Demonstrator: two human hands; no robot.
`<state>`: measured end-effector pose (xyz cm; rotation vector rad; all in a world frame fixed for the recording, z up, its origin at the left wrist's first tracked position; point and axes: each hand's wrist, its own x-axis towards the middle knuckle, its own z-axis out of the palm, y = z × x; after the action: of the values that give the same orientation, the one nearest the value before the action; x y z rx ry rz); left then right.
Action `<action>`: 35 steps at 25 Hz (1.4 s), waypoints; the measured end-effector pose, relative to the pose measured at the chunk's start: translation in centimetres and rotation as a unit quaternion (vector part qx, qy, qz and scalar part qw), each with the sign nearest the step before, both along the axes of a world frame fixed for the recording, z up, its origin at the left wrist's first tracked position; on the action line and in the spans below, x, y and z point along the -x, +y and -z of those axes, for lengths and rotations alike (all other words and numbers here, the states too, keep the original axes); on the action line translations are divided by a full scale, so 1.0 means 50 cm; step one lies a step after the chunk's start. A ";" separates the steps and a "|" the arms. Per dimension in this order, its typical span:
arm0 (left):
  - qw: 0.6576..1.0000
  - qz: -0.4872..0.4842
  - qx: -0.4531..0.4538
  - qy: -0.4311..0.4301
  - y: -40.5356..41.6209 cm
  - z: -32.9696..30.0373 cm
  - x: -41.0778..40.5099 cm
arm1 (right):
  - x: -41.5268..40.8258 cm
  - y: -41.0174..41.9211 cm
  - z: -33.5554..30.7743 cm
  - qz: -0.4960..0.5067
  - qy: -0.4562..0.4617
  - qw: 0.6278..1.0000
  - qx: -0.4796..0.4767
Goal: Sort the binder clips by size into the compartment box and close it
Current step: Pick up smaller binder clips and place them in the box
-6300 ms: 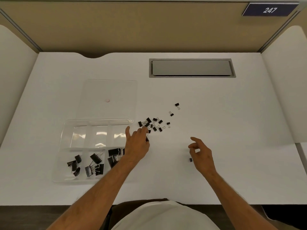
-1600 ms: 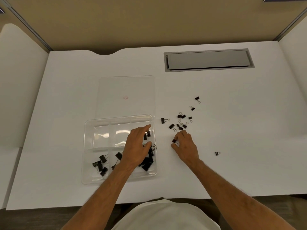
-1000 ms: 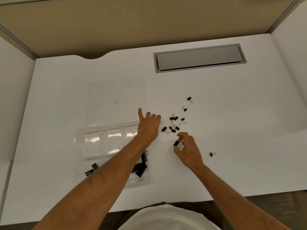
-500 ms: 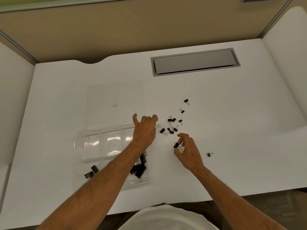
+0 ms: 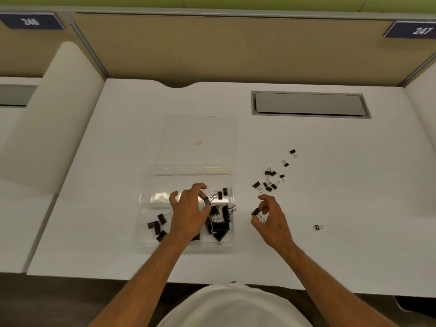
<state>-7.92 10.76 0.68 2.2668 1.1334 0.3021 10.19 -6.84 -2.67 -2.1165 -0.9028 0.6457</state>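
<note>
From the head view I have both hands low over the desk point(image 5: 330, 208), each busy with one clip. My left hand point(image 5: 188, 215) hangs over the middle of the box point(image 5: 146, 204), its fingers curled and pinching a small clip point(image 5: 207, 200) between thumb and fingertips; the clip sticks out past the fingertips on the right side, over the far right compartment, where two like clips point(image 5: 222, 193) already lie, so I judge it is held there ready to drop with its own size. My right hand point(image 5: 271, 220) is just right of the box, above bare desk, thumb and forefinger pinching another clip point(image 5: 256, 212) at its black body with the wire handles hanging toward the palm, the other fingers loosely bent; I take it as queued for the next drop. The big clips point(image 5: 219, 226) fill the near right compartment, medium ones point(image 5: 157, 225) the near left. The unsorted small clips point(image 5: 269, 181) sit in a loose scatter far right of the box, with one stray point(image 5: 318, 227) well apart to the right. The lid point(image 5: 200, 128) lies flat just beyond the box, open.
</note>
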 end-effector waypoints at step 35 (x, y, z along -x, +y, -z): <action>0.998 -0.003 0.061 -0.008 0.043 0.035 -0.011 | -0.006 0.014 0.011 -0.008 -0.002 1.000 -0.014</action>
<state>-7.39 12.90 -1.06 2.1502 1.1203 0.2460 10.49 -6.13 -3.20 -2.0883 -0.9265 0.6319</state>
